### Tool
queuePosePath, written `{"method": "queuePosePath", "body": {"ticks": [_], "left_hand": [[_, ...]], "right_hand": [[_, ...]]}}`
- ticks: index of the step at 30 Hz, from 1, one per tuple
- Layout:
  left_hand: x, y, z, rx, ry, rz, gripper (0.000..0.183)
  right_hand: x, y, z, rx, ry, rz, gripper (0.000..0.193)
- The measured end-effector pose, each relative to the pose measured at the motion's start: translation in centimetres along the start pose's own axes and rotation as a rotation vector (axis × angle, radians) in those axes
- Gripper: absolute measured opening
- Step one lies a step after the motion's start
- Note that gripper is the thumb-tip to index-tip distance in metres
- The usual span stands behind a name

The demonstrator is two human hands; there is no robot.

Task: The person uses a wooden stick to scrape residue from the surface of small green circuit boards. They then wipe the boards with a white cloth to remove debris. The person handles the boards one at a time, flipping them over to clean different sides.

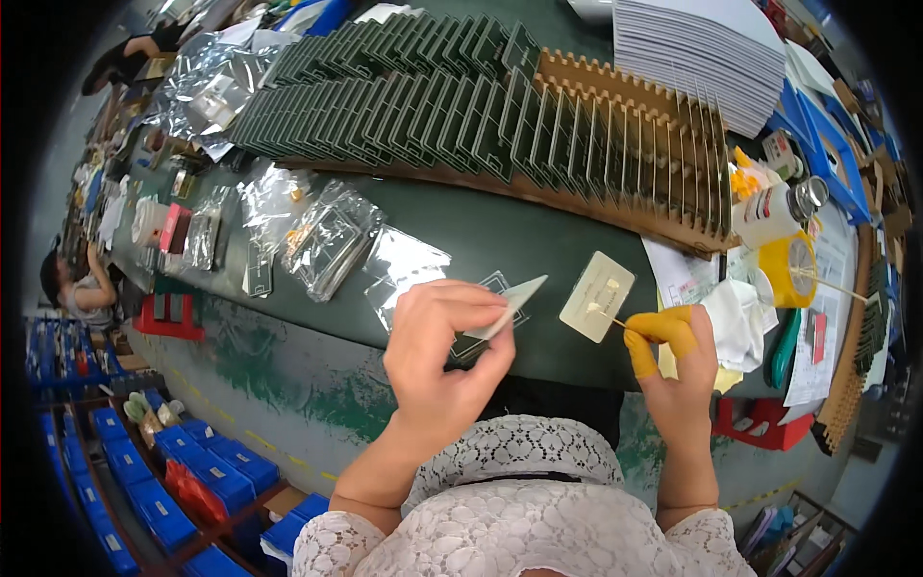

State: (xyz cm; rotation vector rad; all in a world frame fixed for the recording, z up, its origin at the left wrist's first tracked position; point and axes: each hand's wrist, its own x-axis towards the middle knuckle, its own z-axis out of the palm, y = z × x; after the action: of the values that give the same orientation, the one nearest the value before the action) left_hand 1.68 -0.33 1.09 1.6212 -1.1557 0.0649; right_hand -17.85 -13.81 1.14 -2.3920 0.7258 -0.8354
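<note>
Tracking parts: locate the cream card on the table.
In the head view, the cream card lies on the table right of centre, left of the right hand.

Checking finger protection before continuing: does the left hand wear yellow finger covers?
No, the left hand looks bare; the snug yellow finger covers are on the right hand.

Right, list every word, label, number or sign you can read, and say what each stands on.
None is clear enough to quote.
Cream card by the right hand: faint lines of print, too small to read.
White bottle with a metal cap: label marks, blurred.
Paper sheet at the right: fine print, too small.
Blue bins at lower left: pale labels, too small.
</note>
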Motion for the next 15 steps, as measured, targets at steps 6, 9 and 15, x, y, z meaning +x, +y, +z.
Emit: {"method": "queuePosePath", "body": {"ticks": [6,9,15], "left_hand": [[0.0,0.3,0.1,0.112,-0.008,0.124,0.03],[0.0,0.5,0.2,0.136,-0.013,0.152,0.03],[0.2,1.1,0.1,0.184,-0.027,0.112,0.027]], "right_hand": [[-0.1,-2.7,0.4,0.312,0.076,0.018,0.023],[0.0,-4.0,0.7,0.388,0.045,0.008,0.024],[0.4,-4.5,0.9,0.292,0.047,-0.069,0.027]]}}
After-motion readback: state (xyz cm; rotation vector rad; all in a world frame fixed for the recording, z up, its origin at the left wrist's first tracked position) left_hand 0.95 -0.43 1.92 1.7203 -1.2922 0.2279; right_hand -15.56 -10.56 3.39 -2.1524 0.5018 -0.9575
